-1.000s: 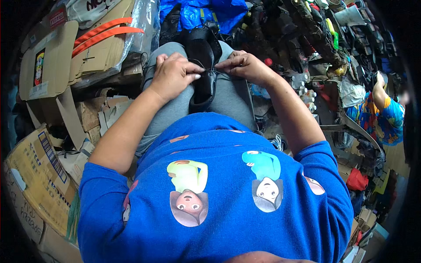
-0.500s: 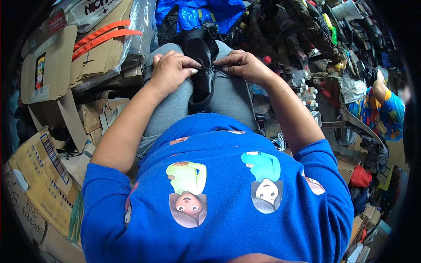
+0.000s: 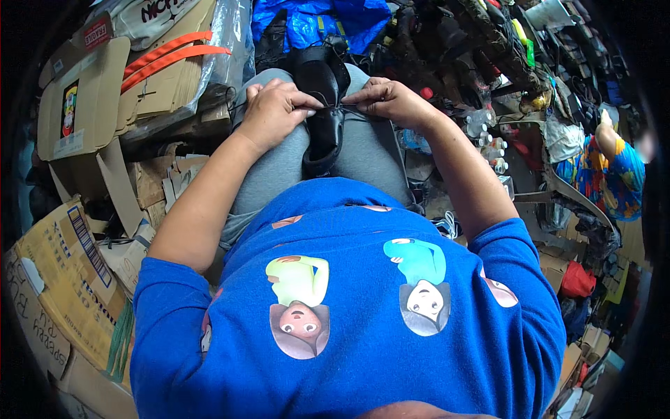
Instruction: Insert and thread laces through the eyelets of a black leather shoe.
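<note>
Black shoe [image 3: 331, 127] between grey-trousered thighs [image 3: 274, 165]. Left hand [image 3: 273, 112] left of shoe, right hand [image 3: 395, 103] right; fingertips together, seemingly pinching thin cord [image 3: 317, 93]. Likely cord-drawing step; next wants even pull.

Wearer's two hands [image 3: 274, 115] [image 3: 398, 103], one black shoe [image 3: 328, 126], two orange strips [image 3: 206, 49], one blue plastic sheet [image 3: 366, 17]

anything in the left grip [image 3: 269, 113] is too small to tell; blue sheet [image 3: 368, 19] cropped above.

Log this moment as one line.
left hand: at left side of black shoe; right hand: at its right side; shoe: between gray-trousered thighs; beyond: blue plastic
</note>
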A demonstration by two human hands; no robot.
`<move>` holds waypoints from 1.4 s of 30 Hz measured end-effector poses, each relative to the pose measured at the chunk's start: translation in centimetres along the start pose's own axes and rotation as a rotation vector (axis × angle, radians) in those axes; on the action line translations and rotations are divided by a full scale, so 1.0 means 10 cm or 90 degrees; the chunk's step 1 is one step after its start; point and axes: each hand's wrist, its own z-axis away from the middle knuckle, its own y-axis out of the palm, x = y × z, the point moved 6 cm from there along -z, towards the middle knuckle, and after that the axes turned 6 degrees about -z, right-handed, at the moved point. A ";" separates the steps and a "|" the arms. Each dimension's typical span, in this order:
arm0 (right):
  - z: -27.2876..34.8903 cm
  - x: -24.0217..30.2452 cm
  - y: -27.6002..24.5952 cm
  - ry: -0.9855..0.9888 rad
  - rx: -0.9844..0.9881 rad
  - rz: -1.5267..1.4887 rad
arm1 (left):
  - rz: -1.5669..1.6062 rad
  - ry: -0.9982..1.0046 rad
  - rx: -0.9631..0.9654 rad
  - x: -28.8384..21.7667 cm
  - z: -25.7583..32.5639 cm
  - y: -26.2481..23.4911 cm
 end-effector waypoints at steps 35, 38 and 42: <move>-0.01 0.02 -0.01 0.021 -0.025 0.022 | -0.005 -0.017 -0.041 -0.03 0.02 -0.04; -0.03 0.01 0.00 0.032 -0.014 0.005 | 0.011 -0.007 -0.050 -0.03 0.03 -0.04; -0.02 0.03 0.01 0.001 -0.016 0.051 | 0.016 -0.007 -0.065 -0.09 0.09 -0.05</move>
